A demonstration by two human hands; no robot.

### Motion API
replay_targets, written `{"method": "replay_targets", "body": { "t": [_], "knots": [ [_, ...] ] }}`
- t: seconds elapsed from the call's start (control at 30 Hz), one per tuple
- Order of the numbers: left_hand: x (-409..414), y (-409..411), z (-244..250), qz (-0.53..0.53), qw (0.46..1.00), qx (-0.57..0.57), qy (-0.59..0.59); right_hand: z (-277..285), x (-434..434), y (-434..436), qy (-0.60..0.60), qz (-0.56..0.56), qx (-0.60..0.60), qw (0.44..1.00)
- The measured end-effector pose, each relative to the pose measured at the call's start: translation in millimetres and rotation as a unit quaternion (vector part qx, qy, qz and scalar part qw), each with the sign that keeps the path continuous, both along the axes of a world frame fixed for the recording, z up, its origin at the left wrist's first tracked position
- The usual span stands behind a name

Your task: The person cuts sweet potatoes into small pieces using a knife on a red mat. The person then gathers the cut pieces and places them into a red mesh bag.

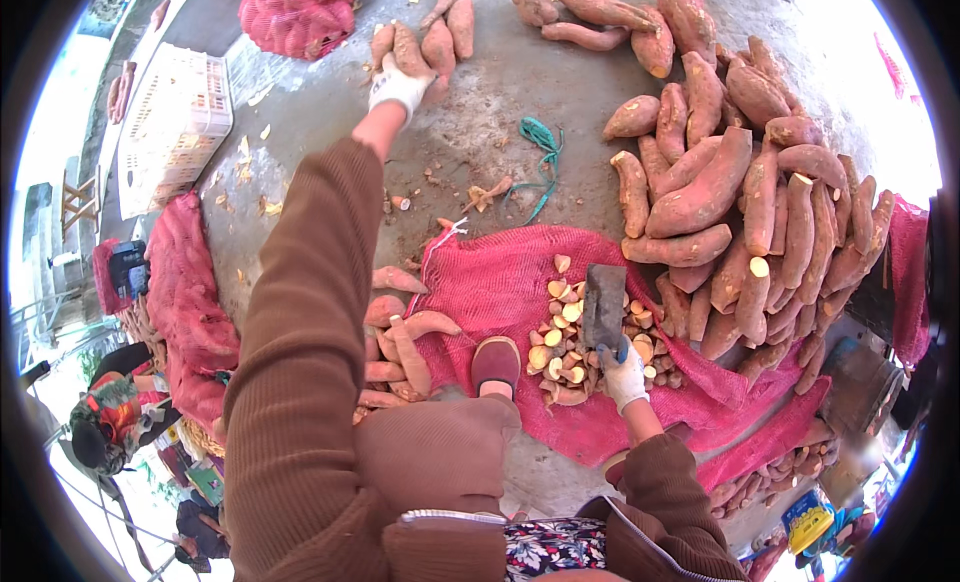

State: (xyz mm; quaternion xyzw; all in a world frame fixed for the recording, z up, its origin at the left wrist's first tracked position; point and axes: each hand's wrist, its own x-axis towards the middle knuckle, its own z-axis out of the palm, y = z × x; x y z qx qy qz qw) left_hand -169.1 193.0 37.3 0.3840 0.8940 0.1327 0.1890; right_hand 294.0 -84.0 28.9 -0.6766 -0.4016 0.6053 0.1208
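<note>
My left hand (401, 89), in a white work glove, reaches far forward to a small group of sweet potatoes (409, 49). It touches their near ends; its fingertips are partly hidden, so whether it grips one cannot be seen. My right hand (624, 376), gloved in white with blue-grey fingertips, holds a cleaver (604, 304) by its handle. The dark, broad blade points forward over a heap of cut sweet potato ends (559, 338). That heap lies on a pink mesh sack (495, 271) spread on the floor. Several whole sweet potatoes (409, 357) lie by my left knee.
A large pile of sweet potatoes (701, 181) rises at the right, some with trimmed ends. Teal twine (551, 162) lies on the concrete floor (465, 169). Filled mesh sacks (298, 16) and a white plastic crate (180, 124) stand at the left. Another person (112, 417) is at far left.
</note>
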Motion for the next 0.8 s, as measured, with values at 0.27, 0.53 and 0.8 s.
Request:
{"method": "replay_targets", "body": {
  "t": [0.27, 0.53, 0.8],
  "knots": [
    [-16, -41, -69, 0.097, 0.873, 0.248, -0.408, -32, 13, -5, -0.072, 0.072, 0.074, 0.992],
    [110, -238, -3, 0.068, 0.645, -0.064, -0.758, -40, 16, -3, 0.068, -0.024, 0.01, 0.997],
    [147, -255, 24, -0.243, 0.813, -0.179, -0.498, 77, -27, -1, -0.142, 0.246, 0.218, 0.934]
  ]
}}
